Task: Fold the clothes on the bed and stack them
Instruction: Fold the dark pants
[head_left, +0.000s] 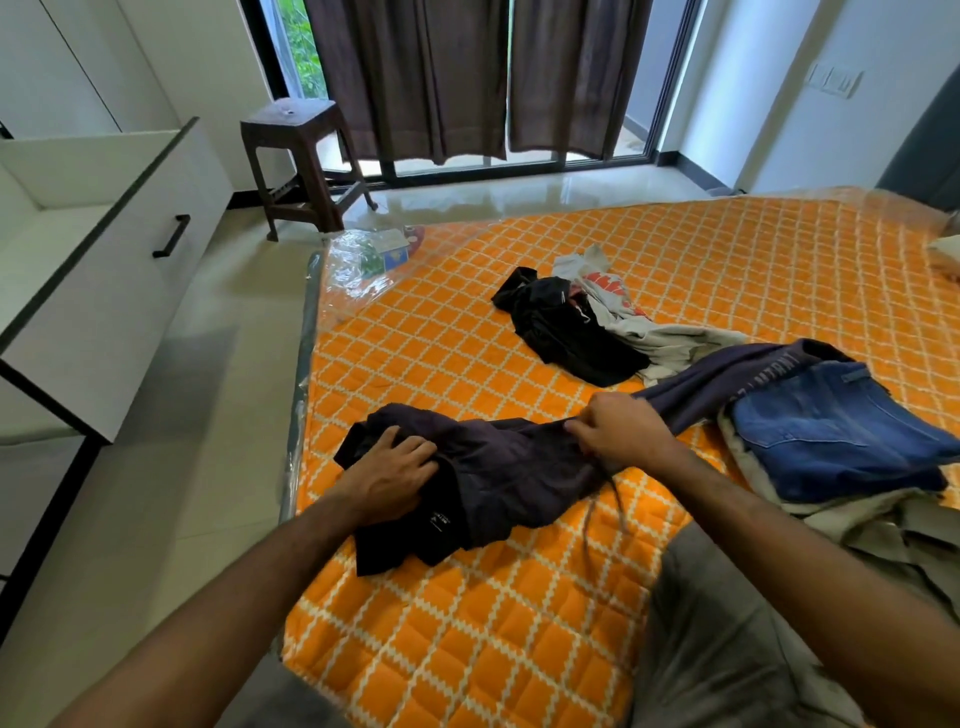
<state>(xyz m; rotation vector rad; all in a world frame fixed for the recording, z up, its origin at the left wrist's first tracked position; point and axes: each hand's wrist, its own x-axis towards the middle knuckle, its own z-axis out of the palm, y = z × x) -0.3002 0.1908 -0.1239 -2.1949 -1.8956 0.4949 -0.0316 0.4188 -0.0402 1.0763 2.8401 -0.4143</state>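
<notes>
A dark purple garment (509, 467) lies stretched across the orange quilted bed (467, 639), its far end draped over the pile at the right. My left hand (387, 480) grips its bunched left end. My right hand (621, 431) pinches a fold near its middle. Folded blue jeans (831, 431) top a stack of pale clothes (883, 525) at the right. Farther back lie a crumpled black garment (563, 327) and a grey shirt with red print (618, 301).
The bed's left edge (304, 395) borders a tiled floor. An open white drawer unit (104, 249) stands at the left. A brown plastic stool (301, 156) sits by the curtained window. A grey cloth (727, 639) lies at the near right.
</notes>
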